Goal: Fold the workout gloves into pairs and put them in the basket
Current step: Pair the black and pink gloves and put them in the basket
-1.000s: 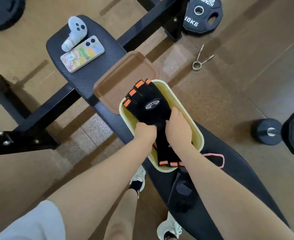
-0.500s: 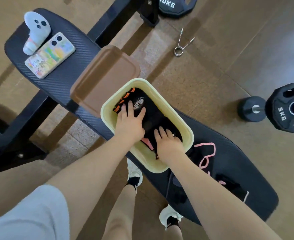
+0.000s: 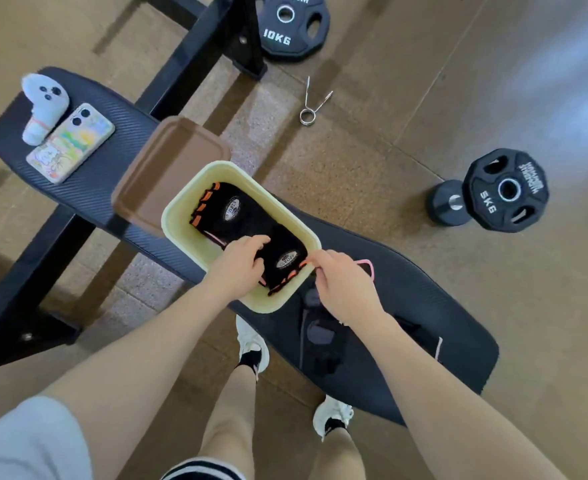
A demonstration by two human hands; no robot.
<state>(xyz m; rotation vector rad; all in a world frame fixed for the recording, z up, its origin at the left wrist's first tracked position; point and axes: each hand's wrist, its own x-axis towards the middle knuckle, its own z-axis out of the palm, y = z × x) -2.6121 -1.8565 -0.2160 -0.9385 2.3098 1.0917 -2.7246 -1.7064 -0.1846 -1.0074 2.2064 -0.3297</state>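
A pale yellow basket (image 3: 178, 216) stands on the black bench. Black workout gloves with orange finger trim (image 3: 232, 211) lie inside it, two oval logo patches facing up. My left hand (image 3: 239, 266) reaches into the near end of the basket and pinches the black fabric beside the nearer patch. My right hand (image 3: 343, 284) is at the basket's near right rim, its fingertips on the orange edge of the nearer glove (image 3: 285, 263). Another pair of black gloves with pink trim (image 3: 367, 268) lies on the bench, mostly hidden behind my right hand.
A brown lid (image 3: 169, 171) lies against the basket's far side. A phone (image 3: 71, 143) and a white controller (image 3: 43, 105) sit at the bench's far end. On the floor are a 10 kg plate (image 3: 292, 26), a 5 kg plate (image 3: 509, 190), a dumbbell (image 3: 450, 202) and a spring clip (image 3: 311, 103).
The orange-trimmed gloves went from being held above the basket to lying inside it. My hands pressed them down, then shifted to the near end, the right hand moving out to the rim.
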